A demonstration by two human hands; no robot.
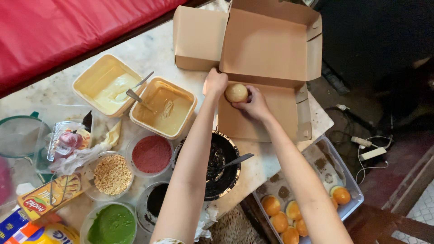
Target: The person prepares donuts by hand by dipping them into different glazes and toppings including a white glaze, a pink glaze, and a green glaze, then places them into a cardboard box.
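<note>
Right hand [254, 105] cups the pale round bun [236, 92], fingers curled around it, at the back edge of the open cardboard box [271, 45], upper centre of frame. Left hand [215, 83] rests closed against the box edge, steadying it. Best kept gentle here: a light grip, bun lowered flat into the corner.

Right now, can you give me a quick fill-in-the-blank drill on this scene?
1. The right hand holds a round ____ over the box.
2. The left hand touches the box's ____ edge.
3. A spoon rests in the ____ bowl.

Missing words: bun; left; black
</note>
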